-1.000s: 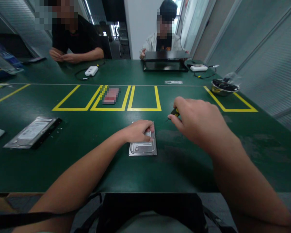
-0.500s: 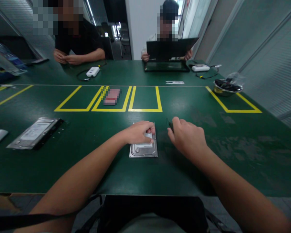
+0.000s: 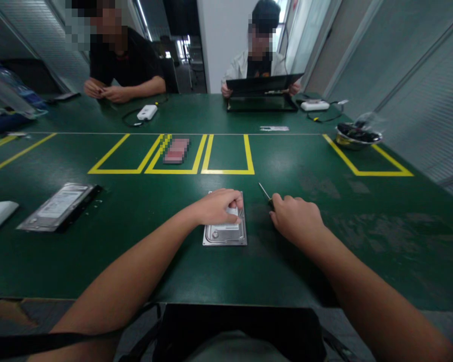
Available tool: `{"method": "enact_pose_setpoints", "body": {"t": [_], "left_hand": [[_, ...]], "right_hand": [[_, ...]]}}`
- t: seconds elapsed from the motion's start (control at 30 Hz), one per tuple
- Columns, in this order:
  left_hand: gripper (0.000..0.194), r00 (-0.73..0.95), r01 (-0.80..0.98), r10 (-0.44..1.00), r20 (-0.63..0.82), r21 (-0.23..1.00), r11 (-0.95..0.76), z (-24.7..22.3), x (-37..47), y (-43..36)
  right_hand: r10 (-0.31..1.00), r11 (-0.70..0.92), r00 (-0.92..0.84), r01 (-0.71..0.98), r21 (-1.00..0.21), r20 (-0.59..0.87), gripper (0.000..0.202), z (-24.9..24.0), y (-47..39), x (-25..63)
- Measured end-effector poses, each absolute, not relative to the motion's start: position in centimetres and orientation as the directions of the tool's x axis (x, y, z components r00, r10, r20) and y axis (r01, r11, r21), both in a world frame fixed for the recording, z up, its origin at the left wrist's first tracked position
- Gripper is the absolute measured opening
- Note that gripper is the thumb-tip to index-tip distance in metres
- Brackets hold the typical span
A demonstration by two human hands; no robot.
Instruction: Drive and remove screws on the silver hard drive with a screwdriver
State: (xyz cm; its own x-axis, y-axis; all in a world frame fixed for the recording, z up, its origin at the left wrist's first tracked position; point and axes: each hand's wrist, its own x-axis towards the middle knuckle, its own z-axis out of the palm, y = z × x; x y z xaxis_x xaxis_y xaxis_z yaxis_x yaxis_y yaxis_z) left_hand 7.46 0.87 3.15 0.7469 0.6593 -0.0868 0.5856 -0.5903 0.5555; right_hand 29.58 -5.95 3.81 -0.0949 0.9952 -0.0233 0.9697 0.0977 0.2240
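Note:
A silver hard drive (image 3: pixel 226 237) with a white label lies flat on the green table in front of me. My left hand (image 3: pixel 221 206) rests across its upper part, fingers curled, thumb on the label. What lies under the fingers is hidden. To the right, my right hand (image 3: pixel 298 216) is wrapped around a screwdriver (image 3: pixel 265 190); its thin metal shaft points up and to the left, clear of the drive. Most of its dark handle is inside my grip.
Another hard drive (image 3: pixel 58 207) lies at the left, small bits beside it. Yellow tape frames (image 3: pixel 228 172) mark the table (image 3: pixel 166 266); a blurred reddish object (image 3: pixel 176 151) sits in one. A metal bowl (image 3: pixel 358 138) of dark items stands right. Two people sit opposite, one holding a black panel (image 3: pixel 264 85).
My right hand has moved slightly right and down, and the screwdriver shaft now shows. My left hand stays on the hard drive. Across the table, the person's black panel has tilted lower.

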Motion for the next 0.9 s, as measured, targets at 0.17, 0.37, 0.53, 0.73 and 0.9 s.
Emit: {"method": "enact_pose_setpoints", "body": {"t": [0.17,0.37,0.53,0.73,0.9], "left_hand": [[0.029,0.734,0.585,0.677,-0.05,0.554,-0.593,3.1,7.5,0.6],[0.014,0.729,0.526,0.678,0.096,0.555,-0.644,3.0,6.9,-0.3],[0.008,0.529,0.478,0.786,0.321,0.653,-0.588,3.3,4.8,-0.9],[0.013,0.278,0.576,0.895,0.349,0.685,-0.446,2.7,1.0,-1.4],[0.014,0.211,0.673,0.92,0.331,0.633,-0.382,1.0,-0.7,-2.0]], "right_hand": [[0.989,0.138,-0.146,0.965,0.224,0.021,0.018,3.4,-6.0,29.3],[0.993,0.119,-0.111,0.968,0.219,-0.05,0.023,3.5,-5.8,29.3],[0.992,0.118,-0.125,0.961,0.251,0.013,0.022,3.5,-5.8,29.5],[0.971,0.177,-0.214,0.943,0.282,0.105,0.018,3.0,-6.2,29.1],[0.952,0.208,-0.259,0.938,0.279,0.163,0.016,2.9,-6.7,28.3]]}}
